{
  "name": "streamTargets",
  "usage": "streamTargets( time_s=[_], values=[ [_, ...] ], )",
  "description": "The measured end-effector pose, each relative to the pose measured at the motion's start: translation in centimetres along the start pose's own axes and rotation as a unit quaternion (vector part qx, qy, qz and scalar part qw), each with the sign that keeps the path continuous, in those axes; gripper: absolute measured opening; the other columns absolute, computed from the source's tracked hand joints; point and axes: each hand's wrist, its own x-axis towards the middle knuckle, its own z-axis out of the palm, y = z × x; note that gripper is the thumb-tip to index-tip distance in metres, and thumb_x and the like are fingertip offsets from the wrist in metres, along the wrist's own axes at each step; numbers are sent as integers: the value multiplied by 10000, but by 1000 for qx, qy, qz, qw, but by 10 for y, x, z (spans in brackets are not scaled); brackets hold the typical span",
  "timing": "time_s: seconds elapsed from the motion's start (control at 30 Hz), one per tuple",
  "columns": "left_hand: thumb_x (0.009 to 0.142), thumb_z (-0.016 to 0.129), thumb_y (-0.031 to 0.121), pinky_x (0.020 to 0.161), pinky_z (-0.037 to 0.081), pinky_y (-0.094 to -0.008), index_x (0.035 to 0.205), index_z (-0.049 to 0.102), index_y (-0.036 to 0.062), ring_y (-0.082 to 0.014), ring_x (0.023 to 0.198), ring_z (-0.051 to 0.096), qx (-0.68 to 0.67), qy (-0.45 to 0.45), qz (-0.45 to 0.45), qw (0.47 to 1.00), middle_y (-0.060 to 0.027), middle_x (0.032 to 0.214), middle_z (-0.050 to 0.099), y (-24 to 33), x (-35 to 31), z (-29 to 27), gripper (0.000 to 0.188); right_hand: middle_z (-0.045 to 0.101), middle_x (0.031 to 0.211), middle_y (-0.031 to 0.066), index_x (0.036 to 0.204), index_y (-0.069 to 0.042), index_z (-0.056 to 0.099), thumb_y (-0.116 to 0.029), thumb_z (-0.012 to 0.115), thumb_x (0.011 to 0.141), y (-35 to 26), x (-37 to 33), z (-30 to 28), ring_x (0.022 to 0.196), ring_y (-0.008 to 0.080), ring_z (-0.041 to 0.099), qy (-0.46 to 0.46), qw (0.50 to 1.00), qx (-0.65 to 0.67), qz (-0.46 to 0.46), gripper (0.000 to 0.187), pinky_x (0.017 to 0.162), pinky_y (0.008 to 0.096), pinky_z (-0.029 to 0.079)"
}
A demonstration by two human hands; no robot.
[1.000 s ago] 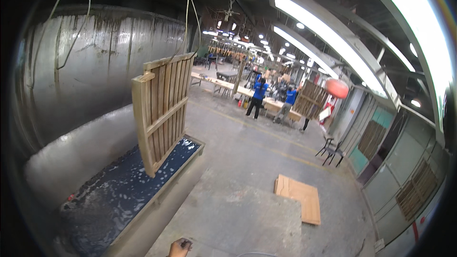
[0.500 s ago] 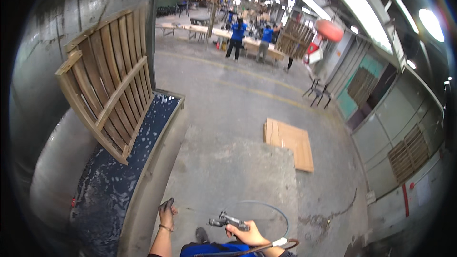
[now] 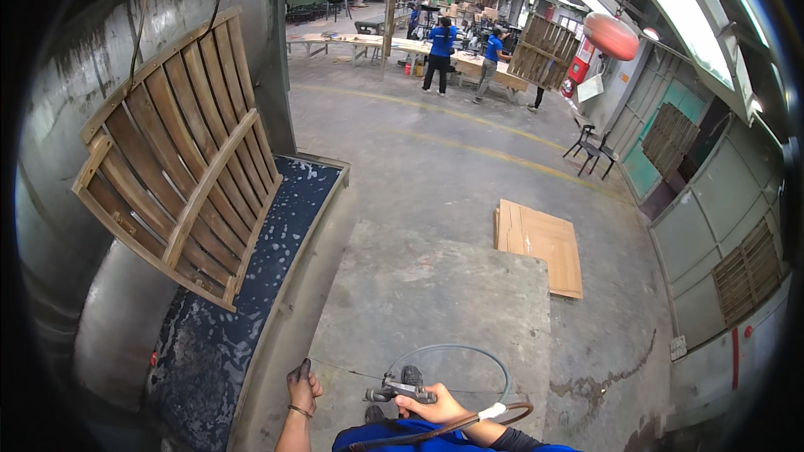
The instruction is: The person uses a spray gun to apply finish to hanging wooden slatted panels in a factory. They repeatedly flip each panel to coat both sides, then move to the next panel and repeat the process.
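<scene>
In my right hand (image 3: 435,404) is a metal spray gun (image 3: 404,390), its nozzle pointing left. A grey hose (image 3: 484,354) loops in front of that hand, and a brown hose (image 3: 519,415) with a white wrapped section runs along my forearm. My left hand (image 3: 302,388) is closed, its fingers curled and darkly stained; whatever may be inside is hidden. A dark band circles the left wrist. Up at the left, a curved slatted wooden panel (image 3: 194,155) hangs tilted from thin wires (image 3: 141,21), apart from both hands.
Beneath the panel lies a trough of dark foamy water (image 3: 289,201) with a raised edge (image 3: 285,301). Flat brown sheets (image 3: 544,251) rest on the floor to the right. Farther back are black chairs (image 3: 593,149), a red hanging object (image 3: 611,36), and co-workers (image 3: 440,54) at long tables.
The whole view has shifted, carrying the floor and sheets rightward. The slatted panel shows its face more broadly, and its hanging wires are clearer. Both hands keep their grips.
</scene>
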Motion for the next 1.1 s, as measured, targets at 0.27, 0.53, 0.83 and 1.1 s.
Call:
streamTargets(
  time_s=[0.27,0.53,0.83,1.1],
  values=[
    [1040,582,269,428,320,-301,722,445,87,-117,439,382,44,-18,85,995,-1,584,383,29,42,71,391,694,716,8,792,-12,738,-401,717,978,-52,63,-73,719,68,615,-30,998,-47,-31,432,686,265,509],
    [1041,565,227,490,480,-315,767,558,33,-171,502,552,41,-10,146,988,-64,626,543,39,81,138,336,683,704,6,779,-20,728,-381,637,1032,-90,95,-137,725,81,614,-65,994,-71,-58,450,689,274,499],
    [1035,530,199,522,520,-340,870,589,-3,-200,546,596,50,7,151,987,-88,662,568,4,98,176,268,688,706,13,776,-20,726,-422,662,1009,-96,113,-199,713,83,624,-76,992,-92,-29,470,675,277,496],
    [1030,431,66,536,538,-328,948,593,-16,-194,576,619,48,7,140,989,-85,714,588,-17,87,187,199,661,661,-29,790,-50,751,-427,642,1020,-99,125,-217,617,51,522,-102,989,-92,-46,455,574,269,405]
  ],
)
